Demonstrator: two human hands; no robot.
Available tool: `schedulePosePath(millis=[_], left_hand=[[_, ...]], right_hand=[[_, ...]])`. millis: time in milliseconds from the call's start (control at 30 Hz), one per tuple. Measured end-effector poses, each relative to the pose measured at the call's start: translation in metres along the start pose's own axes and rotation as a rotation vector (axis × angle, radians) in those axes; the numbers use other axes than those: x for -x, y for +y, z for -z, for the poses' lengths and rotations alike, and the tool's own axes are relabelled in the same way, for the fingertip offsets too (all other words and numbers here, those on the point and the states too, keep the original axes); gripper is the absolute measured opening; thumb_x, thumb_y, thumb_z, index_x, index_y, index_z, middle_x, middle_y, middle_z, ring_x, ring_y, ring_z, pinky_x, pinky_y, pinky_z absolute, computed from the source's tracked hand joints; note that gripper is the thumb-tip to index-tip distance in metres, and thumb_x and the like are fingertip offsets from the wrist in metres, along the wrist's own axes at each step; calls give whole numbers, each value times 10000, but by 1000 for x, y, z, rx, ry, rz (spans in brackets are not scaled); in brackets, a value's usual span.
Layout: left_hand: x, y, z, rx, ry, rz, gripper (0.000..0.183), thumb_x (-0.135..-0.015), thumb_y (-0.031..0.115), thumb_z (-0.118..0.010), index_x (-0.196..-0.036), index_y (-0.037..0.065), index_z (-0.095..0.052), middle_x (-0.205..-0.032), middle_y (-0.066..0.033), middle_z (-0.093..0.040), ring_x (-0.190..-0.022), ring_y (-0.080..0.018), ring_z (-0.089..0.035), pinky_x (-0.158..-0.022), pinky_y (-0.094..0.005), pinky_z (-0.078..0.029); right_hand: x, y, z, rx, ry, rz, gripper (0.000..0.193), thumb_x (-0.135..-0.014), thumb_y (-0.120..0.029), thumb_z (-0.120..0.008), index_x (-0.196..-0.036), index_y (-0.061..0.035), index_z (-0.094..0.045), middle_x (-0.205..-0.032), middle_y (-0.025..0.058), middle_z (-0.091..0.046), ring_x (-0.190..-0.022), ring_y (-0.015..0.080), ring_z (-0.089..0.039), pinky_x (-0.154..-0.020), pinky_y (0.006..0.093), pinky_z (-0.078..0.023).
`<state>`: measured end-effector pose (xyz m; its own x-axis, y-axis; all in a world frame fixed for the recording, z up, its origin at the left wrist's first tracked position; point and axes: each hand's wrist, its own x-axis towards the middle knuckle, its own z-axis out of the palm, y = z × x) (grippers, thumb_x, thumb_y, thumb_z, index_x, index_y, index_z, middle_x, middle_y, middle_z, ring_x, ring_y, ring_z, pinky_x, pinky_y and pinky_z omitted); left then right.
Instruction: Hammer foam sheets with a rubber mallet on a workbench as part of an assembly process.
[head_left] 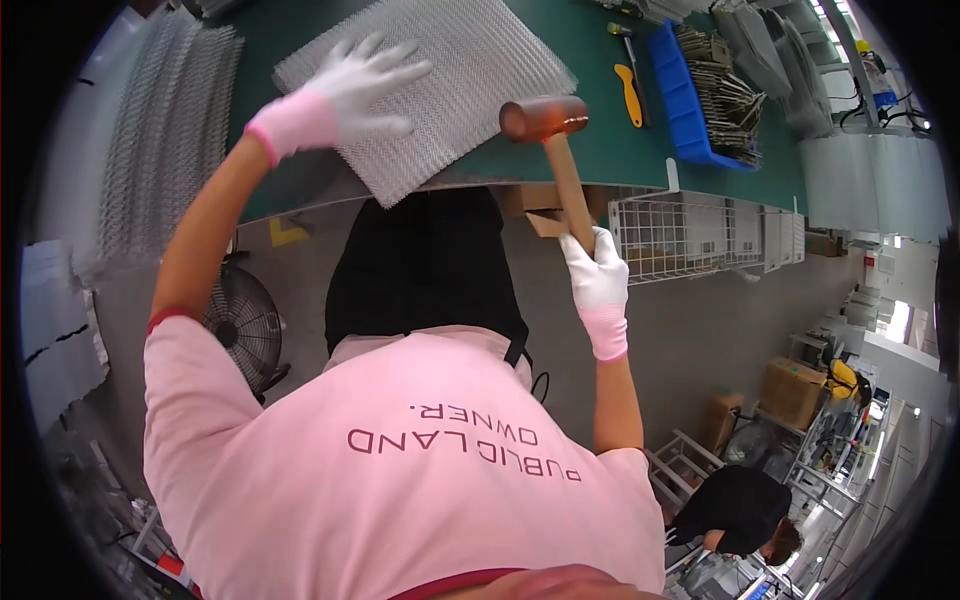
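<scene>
My left hand (358, 97), in a white glove with a pink cuff, lies with fingers spread on a silvery corrugated mesh sheet (460, 75). The sheet rests on the green-topped table (590, 60), and one corner juts past the near edge. My right hand (600, 275), gloved the same way, is closed around the wooden handle of a mallet (570, 180). The mallet's reddish-brown, translucent head is up by the table's near edge, just right of the sheet. Its head looks apart from the sheet, though the height is hard to judge.
Stacked mesh sheets (165, 130) stand at the left. A blue bin (685, 100) of thin metal pieces sits at the right, beside a yellow-handled tool (629, 95). Under the table edge hangs a white wire basket (690, 235). A floor fan (240, 325) is at left; another person (735, 510) bends behind.
</scene>
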<state>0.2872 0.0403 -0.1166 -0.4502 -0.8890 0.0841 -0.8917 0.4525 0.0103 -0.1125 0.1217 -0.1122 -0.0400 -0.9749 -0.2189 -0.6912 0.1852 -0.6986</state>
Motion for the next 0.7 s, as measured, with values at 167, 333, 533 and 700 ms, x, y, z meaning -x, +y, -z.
schedulePosePath(millis=[167,333,533,700], left_hand=[[13,21,-50,-108,66,152,664,-1003,538,-493,-1592,240,-419,-1641,-158,-389,-1507,-483,-308,-1225,-645,-195],[-39,17,-70,-30,122,226,626,-1020,484,-471,-1598,252,-410,-1653,-144,-373,-1528,-466,-273,-1231,-634,-176],[-43,20,-66,-54,75,230,634,-1032,512,-453,-1615,277,-374,-1662,-144,-361,-1529,-463,-285,-1238,-627,-182],[-42,22,-53,-32,-23,227,644,-1055,532,-411,-1627,243,-349,-1682,-152,-323,-1543,-472,-253,-1244,-633,-173]], right_hand=[[-14,-3,-5,-149,143,413,400,-940,-149,-758,-1313,-60,-642,-884,95,-734,-699,135,-676,-681,300,-548],[-37,-21,0,224,-48,300,432,-962,-286,-715,-1360,-159,-604,-874,185,-736,-770,344,-739,-714,422,-575],[-35,-39,10,239,59,174,426,-926,-355,-748,-1307,-188,-658,-887,160,-759,-804,322,-764,-741,395,-586],[-19,-14,-8,502,-221,307,433,-937,-411,-708,-1297,-194,-604,-794,177,-728,-759,397,-726,-702,484,-571]])
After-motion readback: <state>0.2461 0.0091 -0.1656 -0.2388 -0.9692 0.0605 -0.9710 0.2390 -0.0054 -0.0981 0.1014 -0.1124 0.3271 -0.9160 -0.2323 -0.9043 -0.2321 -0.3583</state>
